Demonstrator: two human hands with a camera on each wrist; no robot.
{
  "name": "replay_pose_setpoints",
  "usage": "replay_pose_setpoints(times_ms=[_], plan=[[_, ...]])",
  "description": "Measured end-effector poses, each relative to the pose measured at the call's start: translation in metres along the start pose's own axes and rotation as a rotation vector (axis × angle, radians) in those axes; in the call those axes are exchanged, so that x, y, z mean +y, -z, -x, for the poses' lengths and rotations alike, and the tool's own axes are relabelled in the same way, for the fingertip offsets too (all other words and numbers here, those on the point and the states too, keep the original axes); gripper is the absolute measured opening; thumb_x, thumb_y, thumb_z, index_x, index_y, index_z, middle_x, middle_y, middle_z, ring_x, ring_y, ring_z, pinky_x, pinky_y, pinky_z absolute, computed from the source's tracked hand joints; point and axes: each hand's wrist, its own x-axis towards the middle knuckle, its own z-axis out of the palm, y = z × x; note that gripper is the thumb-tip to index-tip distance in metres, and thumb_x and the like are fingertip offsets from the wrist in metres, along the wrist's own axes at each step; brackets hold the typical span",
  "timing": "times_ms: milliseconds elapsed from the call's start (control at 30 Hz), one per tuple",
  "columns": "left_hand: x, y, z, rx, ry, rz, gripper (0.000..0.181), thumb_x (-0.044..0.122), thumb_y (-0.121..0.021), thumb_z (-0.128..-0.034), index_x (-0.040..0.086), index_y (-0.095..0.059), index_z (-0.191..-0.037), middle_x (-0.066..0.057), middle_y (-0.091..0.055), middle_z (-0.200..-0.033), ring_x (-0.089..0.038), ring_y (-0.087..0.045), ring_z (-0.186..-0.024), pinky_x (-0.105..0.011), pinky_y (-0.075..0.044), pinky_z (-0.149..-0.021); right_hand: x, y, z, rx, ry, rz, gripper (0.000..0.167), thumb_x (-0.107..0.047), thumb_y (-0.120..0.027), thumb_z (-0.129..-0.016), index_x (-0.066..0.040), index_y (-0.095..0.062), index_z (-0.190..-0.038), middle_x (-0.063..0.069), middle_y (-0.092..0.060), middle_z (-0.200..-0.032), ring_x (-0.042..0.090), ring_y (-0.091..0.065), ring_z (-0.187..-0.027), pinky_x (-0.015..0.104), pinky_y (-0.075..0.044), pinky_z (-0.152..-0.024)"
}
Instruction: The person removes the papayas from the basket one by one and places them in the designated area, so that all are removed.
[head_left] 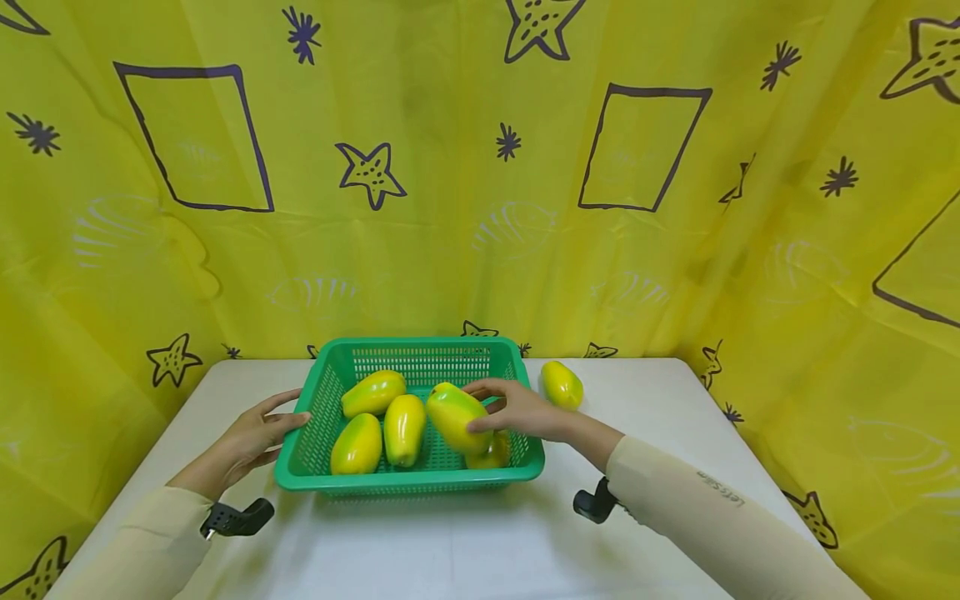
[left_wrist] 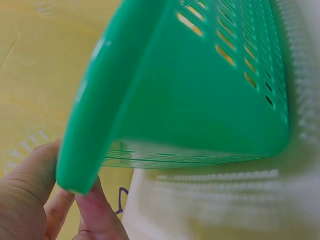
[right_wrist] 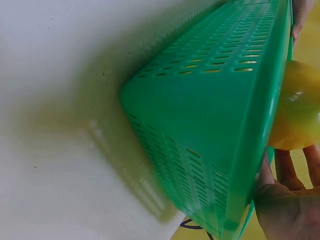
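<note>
In the head view a green basket (head_left: 408,481) holds several yellow-green fruits, among them a long one (head_left: 404,430) near the middle. My right hand (head_left: 517,410) grips a larger fruit (head_left: 456,417) over the basket's right part, above another fruit (head_left: 491,452) that it partly hides. The right wrist view shows that held fruit (right_wrist: 297,107) beside the rim, with my right hand (right_wrist: 290,200) under it. My left hand (head_left: 255,435) pinches the basket's left rim; in the left wrist view, my left hand (left_wrist: 55,205) has thumb and fingers on either side of the rim (left_wrist: 95,110).
One more yellow fruit (head_left: 562,385) lies on the white table (head_left: 615,533), just right of the basket's back right corner. A yellow curtain (head_left: 450,250) with drawn stars and fish hangs behind the table and along both sides.
</note>
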Motion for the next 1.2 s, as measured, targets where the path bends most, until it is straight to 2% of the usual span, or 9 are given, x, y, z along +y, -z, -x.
replay_pose_setpoints(times_ms=[167, 400, 567, 800, 1033, 1200], plan=[[-0.001, 0.0, -0.001, 0.001, 0.005, -0.002, 0.084, 0.04, -0.064, -0.095, 0.008, -0.018, -0.157, -0.026, -0.053, -0.138, -0.015, -0.067, -0.1, -0.036, -0.056, -0.084, 0.001, 0.008, 0.003, 0.025, 0.001, 0.007, 0.058, -0.031, -0.077, -0.085, -0.019, -0.055, -0.138, 0.01, -0.056, -0.136, 0.034, -0.056, -0.119, 0.042, -0.052, -0.093], [0.0, 0.0, -0.002, 0.01, 0.017, -0.014, 0.084, 0.04, -0.063, -0.096, 0.008, -0.016, -0.158, -0.027, -0.053, -0.137, -0.017, -0.068, -0.1, -0.036, -0.056, -0.083, 0.004, 0.022, 0.009, 0.041, 0.009, -0.035, 0.059, -0.031, -0.077, -0.086, -0.017, -0.054, -0.139, 0.014, -0.054, -0.137, 0.032, -0.06, -0.116, 0.041, -0.054, -0.09], [0.001, 0.0, -0.001, 0.01, 0.023, -0.021, 0.084, 0.041, -0.063, -0.0958, 0.008, -0.016, -0.158, -0.028, -0.049, -0.141, -0.018, -0.067, -0.101, -0.035, -0.055, -0.082, 0.003, 0.032, 0.017, 0.063, -0.002, -0.01, 0.056, -0.032, -0.076, -0.087, -0.019, -0.055, -0.137, 0.012, -0.055, -0.135, 0.031, -0.061, -0.114, 0.042, -0.054, -0.09], [0.002, 0.0, -0.002, 0.01, 0.032, -0.024, 0.085, 0.042, -0.063, -0.0955, 0.009, -0.016, -0.158, -0.028, -0.049, -0.141, -0.014, -0.066, -0.098, -0.032, -0.054, -0.079, 0.009, 0.049, 0.025, 0.091, 0.009, 0.018, 0.056, -0.028, -0.075, -0.087, -0.014, -0.054, -0.138, 0.014, -0.054, -0.134, 0.026, -0.064, -0.106, 0.039, -0.055, -0.085], [0.001, 0.0, -0.003, 0.003, 0.025, -0.011, 0.084, 0.042, -0.063, -0.0958, 0.009, -0.015, -0.158, -0.029, -0.048, -0.141, -0.015, -0.067, -0.098, -0.033, -0.056, -0.081, 0.012, 0.065, 0.036, 0.149, -0.022, 0.028, 0.059, -0.027, -0.074, -0.088, -0.015, -0.05, -0.141, 0.016, -0.051, -0.138, 0.031, -0.062, -0.112, 0.046, -0.054, -0.089], [0.001, 0.0, -0.001, -0.006, 0.015, 0.002, 0.084, 0.041, -0.062, -0.0961, 0.008, -0.015, -0.158, -0.029, -0.049, -0.139, -0.014, -0.068, -0.098, -0.034, -0.057, -0.081, 0.01, 0.076, 0.043, 0.179, -0.028, 0.027, 0.06, -0.027, -0.073, -0.089, -0.013, -0.048, -0.142, 0.017, -0.049, -0.14, 0.034, -0.059, -0.116, 0.045, -0.054, -0.09]])
